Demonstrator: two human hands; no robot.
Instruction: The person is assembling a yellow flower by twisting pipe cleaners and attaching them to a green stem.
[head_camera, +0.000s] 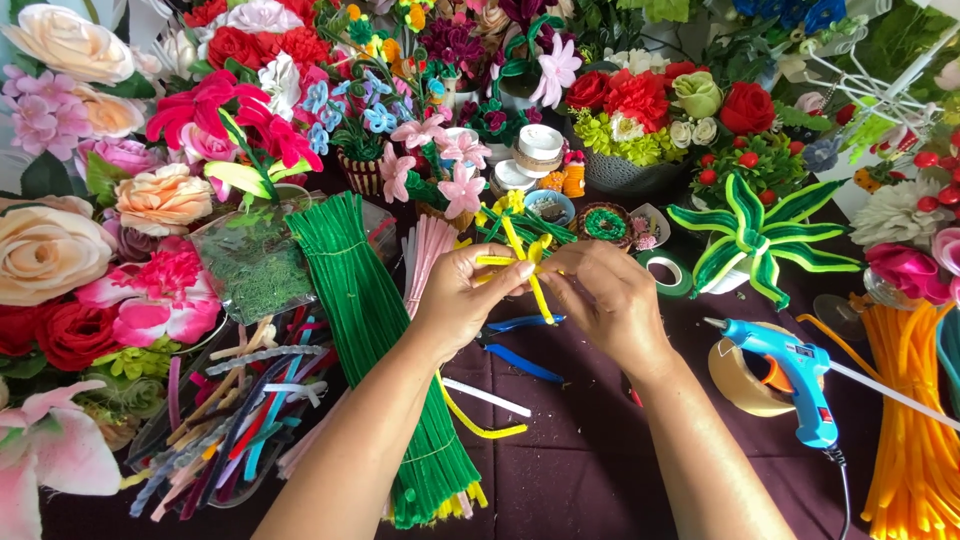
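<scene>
Yellow fuzzy pipe-cleaner stems (528, 268) pinched between both hands above dark purple counter (600, 450), mid-frame. Left hand (462, 290) closed on stems, thumb and fingers clamping horizontal piece. Right hand (600, 295) closed on same bundle from other side, fingertips at crossing. Step judged: twisting or shaping stems into form, early-to-mid stage. Next move likely needs firm pinch at crossing, steady twist. Green pipe-cleaner bundle (375, 330) lies left; blue glue gun (795, 375) right, untouched.

Pipe-cleaner bundle (375, 340) lay left of both hands; glue gun (795, 375) lay to their right, beside tape roll (735, 380); flower arrangements (640, 110) stood behind.
</scene>
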